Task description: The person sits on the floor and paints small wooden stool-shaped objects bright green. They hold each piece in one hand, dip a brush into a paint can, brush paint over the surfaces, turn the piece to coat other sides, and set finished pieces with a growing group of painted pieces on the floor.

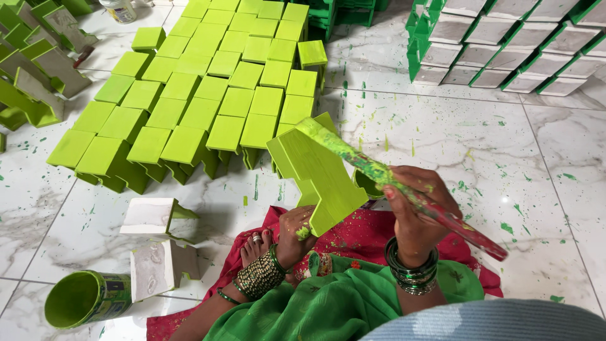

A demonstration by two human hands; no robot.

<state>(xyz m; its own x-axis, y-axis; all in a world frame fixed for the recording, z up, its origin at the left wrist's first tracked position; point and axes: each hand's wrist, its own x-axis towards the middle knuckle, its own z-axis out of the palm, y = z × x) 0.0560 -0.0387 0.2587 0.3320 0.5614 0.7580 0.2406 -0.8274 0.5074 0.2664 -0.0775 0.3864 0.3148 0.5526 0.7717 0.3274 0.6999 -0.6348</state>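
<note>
Head view: the left hand [295, 232] grips the lime-green block [319, 173] from below, its fingers mostly hidden behind it; the right hand [416, 208] is clenched on a paint-smeared brush [391, 180], whose bristles blur against the block above the marble floor [505, 151]

green tin [85, 298] | unpainted white blocks [154, 243] (two) | painted rows [208, 95]

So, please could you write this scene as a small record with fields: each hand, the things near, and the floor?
left hand: left hand holds a lime-green painted block from below
right hand: right hand grips a paint-covered brush, its tip on the block
painted pieces: rows of lime-green blocks on the floor
unpainted pieces: two white blocks beside a green paint can lying on its side
floor: white marble, green splashes
</note>
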